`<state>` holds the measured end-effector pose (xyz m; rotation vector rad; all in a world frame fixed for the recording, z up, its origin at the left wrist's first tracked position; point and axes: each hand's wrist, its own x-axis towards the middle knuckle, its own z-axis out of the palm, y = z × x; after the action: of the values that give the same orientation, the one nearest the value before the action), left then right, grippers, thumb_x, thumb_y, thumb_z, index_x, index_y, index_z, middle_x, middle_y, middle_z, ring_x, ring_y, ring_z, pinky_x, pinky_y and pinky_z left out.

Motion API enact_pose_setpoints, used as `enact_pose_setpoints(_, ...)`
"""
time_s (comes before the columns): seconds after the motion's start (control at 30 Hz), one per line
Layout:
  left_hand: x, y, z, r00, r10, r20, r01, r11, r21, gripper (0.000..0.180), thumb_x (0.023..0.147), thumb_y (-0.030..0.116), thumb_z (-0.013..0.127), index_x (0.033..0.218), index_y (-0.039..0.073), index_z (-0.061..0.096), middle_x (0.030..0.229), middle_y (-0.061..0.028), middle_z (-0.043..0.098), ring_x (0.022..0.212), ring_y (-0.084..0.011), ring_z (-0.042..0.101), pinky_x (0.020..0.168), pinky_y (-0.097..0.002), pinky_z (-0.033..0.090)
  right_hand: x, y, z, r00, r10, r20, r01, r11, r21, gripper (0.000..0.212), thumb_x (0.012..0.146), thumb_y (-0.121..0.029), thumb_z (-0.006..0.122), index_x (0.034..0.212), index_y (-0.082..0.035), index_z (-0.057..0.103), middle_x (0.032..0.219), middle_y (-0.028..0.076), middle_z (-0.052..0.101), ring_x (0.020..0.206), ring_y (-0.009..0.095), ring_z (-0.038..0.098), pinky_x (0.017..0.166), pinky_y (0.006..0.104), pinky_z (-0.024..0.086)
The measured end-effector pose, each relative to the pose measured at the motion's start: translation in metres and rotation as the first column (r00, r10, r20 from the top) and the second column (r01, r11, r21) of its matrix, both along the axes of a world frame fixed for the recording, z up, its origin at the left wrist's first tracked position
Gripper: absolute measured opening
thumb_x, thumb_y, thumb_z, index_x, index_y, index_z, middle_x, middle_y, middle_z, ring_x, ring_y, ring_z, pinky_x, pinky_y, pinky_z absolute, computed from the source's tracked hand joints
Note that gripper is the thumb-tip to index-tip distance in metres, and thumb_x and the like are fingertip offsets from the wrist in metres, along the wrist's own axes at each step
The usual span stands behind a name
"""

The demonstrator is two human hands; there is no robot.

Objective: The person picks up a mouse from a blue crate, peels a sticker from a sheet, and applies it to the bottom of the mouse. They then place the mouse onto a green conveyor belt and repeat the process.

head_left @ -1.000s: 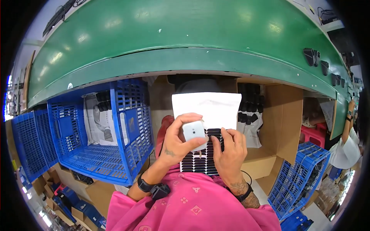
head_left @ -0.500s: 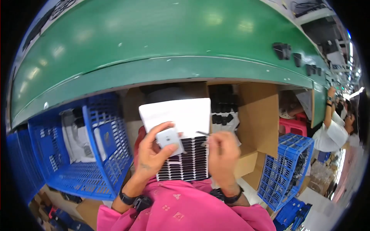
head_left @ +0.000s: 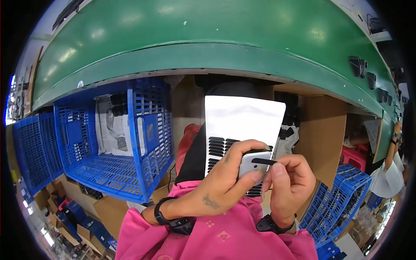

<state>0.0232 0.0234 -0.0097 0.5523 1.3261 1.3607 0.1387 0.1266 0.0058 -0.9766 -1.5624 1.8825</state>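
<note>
My left hand (head_left: 225, 175) is closed around a small silver-white device (head_left: 247, 168) with rounded corners and a dark round spot on its face. Between the thumb and forefinger of my right hand (head_left: 289, 182) is one end of a narrow black strip (head_left: 263, 161). The strip's other end lies over the device's face; whether it sticks there, I cannot tell. Beneath both hands a white sheet (head_left: 242, 113) rests on my lap, with rows of similar black strips (head_left: 216, 148) on its lower part. My hands hide some of those rows.
A green bench (head_left: 208, 28) spans the far side, with black parts (head_left: 357, 67) at its right. To the left stands a blue crate (head_left: 104, 167) holding bagged items. Right are a cardboard box (head_left: 323, 134), another blue crate (head_left: 333, 206), a red stool (head_left: 355, 157) and a person (head_left: 388, 177).
The right hand has brought the black strip over to the device, and the two hands are now close together. The device is turned to a different angle. The whole view has shifted.
</note>
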Motion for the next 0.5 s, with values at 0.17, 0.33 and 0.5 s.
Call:
enact_pose_setpoints(0.17,-0.004,0.0013,-0.0067,0.987,-0.055,-0.153,0.065,0.996,0.061,0.043,0.094,0.009,0.049,0.132,0.002,0.031,0.107,-0.0108,0.053,0.089,-0.0134,0.054,0.076,-0.027,0.046,-0.003,-0.0001,-0.0003,0.999,0.022,0.039,-0.021,1.0,-0.012,0.007,0.088,0.001,0.057,0.089,0.008,0.055,0.067,0.006,0.061,0.051,0.006,0.054,0.045,0.0189,0.043)
enact_pose_setpoints(0.33,-0.0045,0.0023,-0.0071,0.986,-0.075,-0.151,0.087,0.993,0.076,0.043,0.095,0.012,0.048,0.132,0.001,0.03,0.107,-0.0123,0.053,0.093,-0.0154,0.055,0.08,-0.0297,0.047,-0.0024,0.0012,-0.0003,0.998,0.025,0.049,-0.025,1.0,-0.006,0.006,0.088,0.002,0.058,0.089,0.008,0.055,0.067,0.006,0.061,0.051,0.006,0.055,0.045,0.0189,0.043)
enact_pose_setpoints(0.5,-0.0056,0.0025,-0.0078,0.979,-0.078,-0.187,0.092,0.993,0.068,0.042,0.095,0.013,0.048,0.132,0.001,0.03,0.108,-0.0125,0.053,0.093,-0.0155,0.055,0.081,-0.0297,0.047,-0.0082,-0.0008,0.0002,0.992,0.029,0.124,-0.037,0.997,0.061,0.012,0.092,-0.007,0.054,0.087,0.003,0.051,0.062,0.005,0.056,0.044,0.006,0.047,0.04,0.0182,0.037)
